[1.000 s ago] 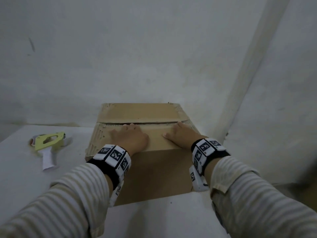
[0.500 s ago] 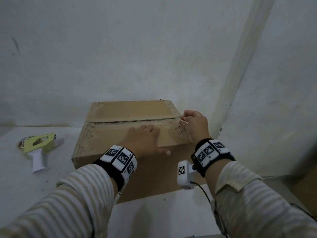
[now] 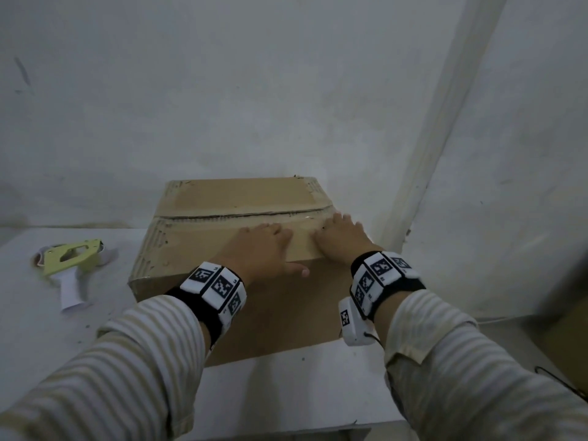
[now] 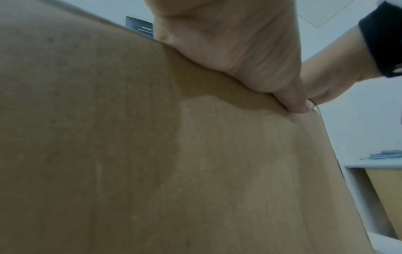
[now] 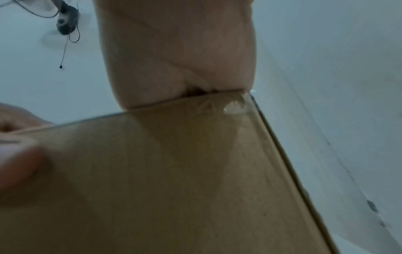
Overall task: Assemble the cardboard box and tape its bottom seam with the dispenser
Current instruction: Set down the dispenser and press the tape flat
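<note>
A brown cardboard box (image 3: 197, 246) stands on the white table (image 3: 286, 386), its top flaps folded shut with a seam (image 3: 222, 215) running left to right. My left hand (image 3: 257, 249) lies flat on the near flap, thumb hanging over the front edge. My right hand (image 3: 342, 238) presses flat on the flap's right end, fingers reaching the seam by the right corner. Clear tape (image 5: 234, 104) shows crinkled at that corner in the right wrist view. The yellow-green tape dispenser (image 3: 71, 259) with a white handle lies on the table to the left of the box, untouched.
White walls stand close behind the box and to its right, with a corner post (image 3: 423, 154) just past the box. A brown cardboard piece (image 3: 569, 338) sits at the far right, beyond the table's edge.
My right hand came down from gripping the box's right corner and now lies flat on the flap near the seam. My left hand stayed flat on the flap.
</note>
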`<state>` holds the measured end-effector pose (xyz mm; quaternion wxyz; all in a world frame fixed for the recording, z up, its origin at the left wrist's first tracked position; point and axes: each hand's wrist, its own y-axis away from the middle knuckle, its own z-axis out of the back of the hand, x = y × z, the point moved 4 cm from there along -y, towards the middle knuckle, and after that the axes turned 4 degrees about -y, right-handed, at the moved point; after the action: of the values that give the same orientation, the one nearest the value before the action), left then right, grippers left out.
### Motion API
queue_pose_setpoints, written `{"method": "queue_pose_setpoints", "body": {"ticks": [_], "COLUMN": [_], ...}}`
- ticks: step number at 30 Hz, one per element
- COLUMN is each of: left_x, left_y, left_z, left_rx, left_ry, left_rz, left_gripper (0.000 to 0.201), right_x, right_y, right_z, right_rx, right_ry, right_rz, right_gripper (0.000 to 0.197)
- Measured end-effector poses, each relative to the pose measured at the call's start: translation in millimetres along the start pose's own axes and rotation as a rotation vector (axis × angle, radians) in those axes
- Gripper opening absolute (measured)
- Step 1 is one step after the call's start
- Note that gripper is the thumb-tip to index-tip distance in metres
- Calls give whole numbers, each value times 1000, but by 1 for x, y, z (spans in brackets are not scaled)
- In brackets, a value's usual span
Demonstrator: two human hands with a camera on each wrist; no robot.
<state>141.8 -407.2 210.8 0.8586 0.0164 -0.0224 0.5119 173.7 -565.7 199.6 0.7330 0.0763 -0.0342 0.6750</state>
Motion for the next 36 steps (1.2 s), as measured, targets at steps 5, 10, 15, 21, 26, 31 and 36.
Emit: {"method": "queue_pose_setpoints", "body": {"ticks": [5, 10, 15, 21, 26, 31, 36], "left_x": [23, 35, -24, -55, -51, -53, -63], "left_y": [8, 10, 3, -15, -32, -52, -60], "left_z": [3, 0, 5, 5, 5, 5, 4], "left_rx": [15, -10, 10, 84, 127, 138, 68], "left_ry": [42, 92, 100, 106, 175, 192, 176], "left_rz": [9, 52, -74, -170, -138, -82, 24], "left_gripper": [96, 102, 74, 58, 53, 56, 61], "right_x": [18, 20, 1, -13, -12, -10, -18], "right_y": [27, 67, 75, 79, 47, 25, 2], "right_z": [-10, -6, -11, -23, -8, 13, 9], "right_rx": [41, -198, -228, -172, -120, -43, 17], "right_ry": [-18, -405, -1001, -1369, -1198, -1040, -1112], "right_rz": [119, 222, 104, 66, -17, -55, -98], "right_gripper": [65, 38, 42, 41, 36, 30, 36]}}
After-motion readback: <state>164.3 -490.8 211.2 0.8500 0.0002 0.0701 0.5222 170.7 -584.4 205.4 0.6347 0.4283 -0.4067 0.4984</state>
